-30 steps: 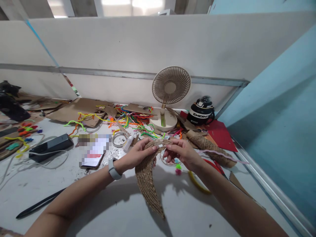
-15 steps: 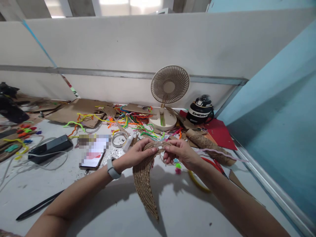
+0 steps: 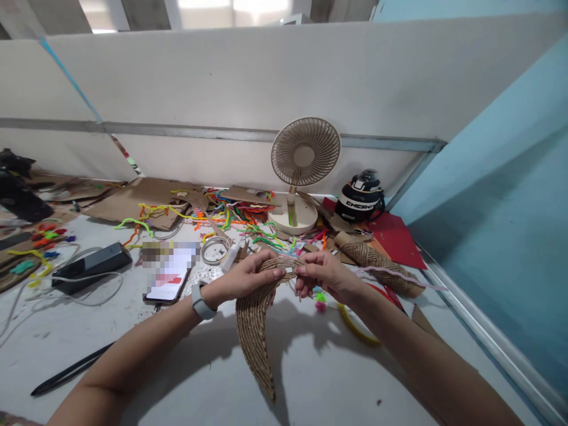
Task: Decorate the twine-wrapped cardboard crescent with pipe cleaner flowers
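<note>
A curved, tapering piece covered in rows of jute twine (image 3: 254,331) hangs between my hands, its pointed end down over the table. My left hand (image 3: 252,273), with a grey watch band on the wrist, is closed on its upper part, thumb on top. Opposite it, my right hand (image 3: 326,275) pinches the upper end of the piece; those fingertips partly hide it. A small white patch (image 3: 288,270) shows on the twine between the two thumbs. Beyond my right wrist, a pale pink pipe cleaner (image 3: 399,275) stretches to the right.
A desk fan (image 3: 306,157) stands behind a tangle of coloured pipe cleaners (image 3: 248,219). To the right are a twine roll (image 3: 377,263), yellow tape ring (image 3: 355,328) and black bottle (image 3: 360,201). A phone (image 3: 171,275), black box with cable (image 3: 91,266) and tweezers (image 3: 71,373) lie left.
The hanging point of the twine-covered piece has swung slightly left and down. Both hands keep their hold, with only a small shift of the fingers.
</note>
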Motion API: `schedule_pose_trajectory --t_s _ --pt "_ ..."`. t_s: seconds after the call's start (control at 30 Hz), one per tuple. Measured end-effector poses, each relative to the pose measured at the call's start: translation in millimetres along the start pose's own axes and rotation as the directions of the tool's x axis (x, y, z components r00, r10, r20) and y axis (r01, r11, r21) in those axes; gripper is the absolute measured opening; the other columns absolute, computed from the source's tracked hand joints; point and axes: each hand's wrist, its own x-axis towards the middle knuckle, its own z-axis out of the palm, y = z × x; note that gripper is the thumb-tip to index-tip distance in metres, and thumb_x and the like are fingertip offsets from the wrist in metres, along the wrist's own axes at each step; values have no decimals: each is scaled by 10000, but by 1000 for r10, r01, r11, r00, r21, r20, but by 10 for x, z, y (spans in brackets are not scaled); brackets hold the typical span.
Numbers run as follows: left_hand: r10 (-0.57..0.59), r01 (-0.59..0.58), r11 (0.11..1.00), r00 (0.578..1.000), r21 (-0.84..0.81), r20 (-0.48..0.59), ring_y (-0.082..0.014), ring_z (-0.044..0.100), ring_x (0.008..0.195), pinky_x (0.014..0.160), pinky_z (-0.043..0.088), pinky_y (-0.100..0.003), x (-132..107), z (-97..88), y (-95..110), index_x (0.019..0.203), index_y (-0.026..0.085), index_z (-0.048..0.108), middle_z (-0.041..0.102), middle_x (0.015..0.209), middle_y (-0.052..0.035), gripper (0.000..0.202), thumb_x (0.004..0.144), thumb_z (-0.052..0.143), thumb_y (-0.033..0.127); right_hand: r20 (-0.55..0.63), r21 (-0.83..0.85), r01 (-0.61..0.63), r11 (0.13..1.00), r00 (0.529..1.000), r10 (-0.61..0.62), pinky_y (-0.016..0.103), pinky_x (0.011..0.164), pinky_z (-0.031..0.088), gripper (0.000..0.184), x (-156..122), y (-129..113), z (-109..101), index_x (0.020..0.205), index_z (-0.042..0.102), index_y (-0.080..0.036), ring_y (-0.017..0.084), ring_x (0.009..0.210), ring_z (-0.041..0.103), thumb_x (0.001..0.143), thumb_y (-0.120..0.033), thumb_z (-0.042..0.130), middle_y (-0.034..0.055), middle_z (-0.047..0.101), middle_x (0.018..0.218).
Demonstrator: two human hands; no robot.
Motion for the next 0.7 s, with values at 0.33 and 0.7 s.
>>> schedule_pose_trajectory --t_s 0.33,0.7 --pt "19 -20 999 999 43 31 -106 455 695 641 385 -251 3 -30 0 972 159 524 490 777 8 274 865 570 407 -4 -8 -7 1000 1000 7 213 459 436 319 15 39 -5 712 603 -127 137 480 646 663 -410 743 47 703 609" --pt "4 -3 1000 999 -30 40 -114 462 745 679 376 -254 18 -16 0 974 156 535 509 842 -8 259 855 588 381 -4 4 -8 1000 1000 8 237 467 457 320 -3 -8 8 695 603 -125 164 496 658 645 -412 736 56 702 607"
